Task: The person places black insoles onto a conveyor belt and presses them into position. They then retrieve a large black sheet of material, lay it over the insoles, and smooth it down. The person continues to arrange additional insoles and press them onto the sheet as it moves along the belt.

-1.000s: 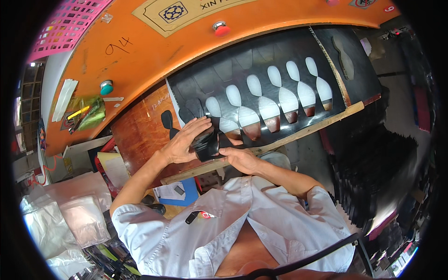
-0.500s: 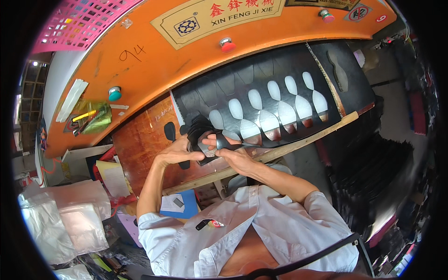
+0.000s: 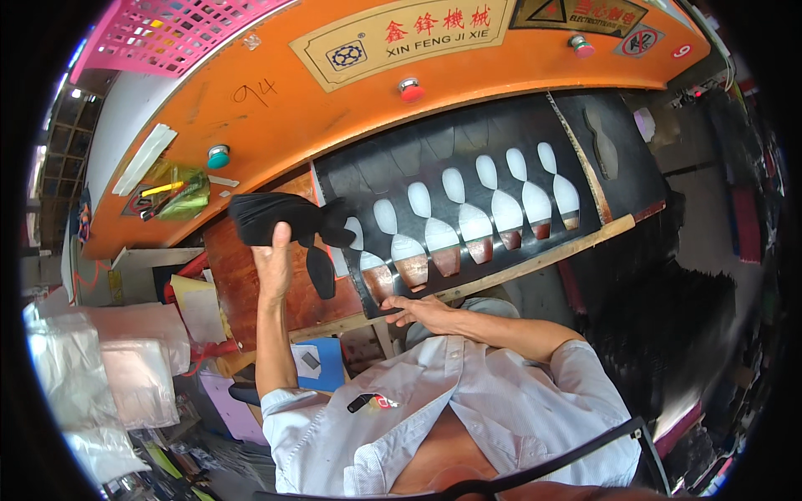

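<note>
My left hand (image 3: 271, 265) is closed round a thick stack of black sole-shaped pieces (image 3: 271, 219), held up over the left part of the work table. Below the stack a single black sole-shaped piece (image 3: 321, 272) shows beside the sheet's left end. Close to the front left edge of the black sheet (image 3: 518, 125), my right hand (image 3: 422, 312) has its fingers stretched out and apart, holding nothing. A row of sole-shaped cut-outs (image 3: 437, 232) runs across the sheet, with pale and reddish-brown surfaces showing through. Fainter sole outlines lie along its far side.
An orange machine beam (image 3: 317, 117) with red and green push buttons spans the far side. A wooden strip (image 3: 535, 257) edges the table front. At right lies another black sheet piece (image 3: 639, 159). Clear plastic bags (image 3: 134, 367) hang at lower left; a pink basket (image 3: 167, 29) stands upper left.
My hands were together around the black pieces at the sheet's left end. My left hand has carried the stack up and left; my right hand has let go and drawn back to the front edge.
</note>
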The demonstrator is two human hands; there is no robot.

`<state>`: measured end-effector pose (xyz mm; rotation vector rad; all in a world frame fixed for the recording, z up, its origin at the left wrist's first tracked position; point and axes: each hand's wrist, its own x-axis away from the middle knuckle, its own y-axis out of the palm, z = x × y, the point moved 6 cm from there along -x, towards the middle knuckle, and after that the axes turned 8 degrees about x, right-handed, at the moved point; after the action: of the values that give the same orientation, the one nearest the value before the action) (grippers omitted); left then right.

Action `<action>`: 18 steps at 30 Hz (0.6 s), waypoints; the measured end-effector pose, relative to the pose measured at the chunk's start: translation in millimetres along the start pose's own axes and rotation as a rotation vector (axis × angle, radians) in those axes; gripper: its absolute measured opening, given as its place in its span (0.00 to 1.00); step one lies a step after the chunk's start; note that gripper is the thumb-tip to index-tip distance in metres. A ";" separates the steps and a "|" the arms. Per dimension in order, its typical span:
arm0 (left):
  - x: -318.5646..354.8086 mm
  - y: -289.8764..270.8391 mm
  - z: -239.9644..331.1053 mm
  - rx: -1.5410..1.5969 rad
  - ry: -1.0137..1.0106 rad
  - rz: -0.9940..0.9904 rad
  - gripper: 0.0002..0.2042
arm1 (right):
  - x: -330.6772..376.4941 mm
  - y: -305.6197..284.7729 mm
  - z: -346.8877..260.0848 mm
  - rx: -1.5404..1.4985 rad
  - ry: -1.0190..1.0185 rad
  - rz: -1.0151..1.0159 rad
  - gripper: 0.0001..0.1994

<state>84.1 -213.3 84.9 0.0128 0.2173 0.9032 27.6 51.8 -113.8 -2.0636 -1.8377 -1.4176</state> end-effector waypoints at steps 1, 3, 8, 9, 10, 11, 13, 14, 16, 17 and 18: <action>0.6 3.6 13.5 -0.036 0.062 -0.023 0.18 | 4.5 -0.2 1.0 0.027 0.107 -0.043 0.28; 6.4 15.5 37.7 -0.204 0.186 -0.072 0.18 | 22.4 13.1 -7.5 0.032 0.170 -0.267 0.33; 65.9 103.7 22.1 -0.812 0.546 -0.325 0.31 | 43.2 -17.7 -91.1 -0.291 -0.148 -0.219 0.45; 78.4 125.7 1.7 -0.853 0.505 -0.459 0.32 | 40.8 -31.8 -107.2 -0.291 -0.163 -0.216 0.43; 93.7 144.5 -15.3 -0.873 0.470 -0.520 0.33 | 39.3 -43.3 -120.0 -0.297 -0.201 -0.234 0.41; 108.6 161.4 -26.0 -0.800 0.496 -0.550 0.33 | 42.3 -56.1 -124.4 -0.234 -0.248 -0.192 0.32; 130.5 177.5 -47.9 -0.885 0.431 -0.587 0.36 | 36.6 -76.6 -123.0 -0.027 -0.171 -0.090 0.15; 137.1 181.0 -51.6 -0.838 0.440 -0.555 0.37 | 35.8 -83.4 -120.1 0.020 -0.128 -0.060 0.11; 146.5 179.4 -59.9 -0.652 0.267 -0.518 0.34 | 39.4 -97.9 -123.3 0.108 -0.144 0.063 0.16; 147.7 176.7 -62.2 -0.566 0.183 -0.495 0.33 | 44.4 -98.5 -135.2 0.190 -0.259 0.037 0.19; 144.8 170.3 -58.4 -0.574 0.206 -0.408 0.32 | 49.2 -102.6 -145.0 0.285 -0.285 0.096 0.21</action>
<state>27.1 0.6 18.9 -0.6390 0.1375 0.5318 -145.3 38.6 -51.4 -2.2553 -1.8716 -0.8161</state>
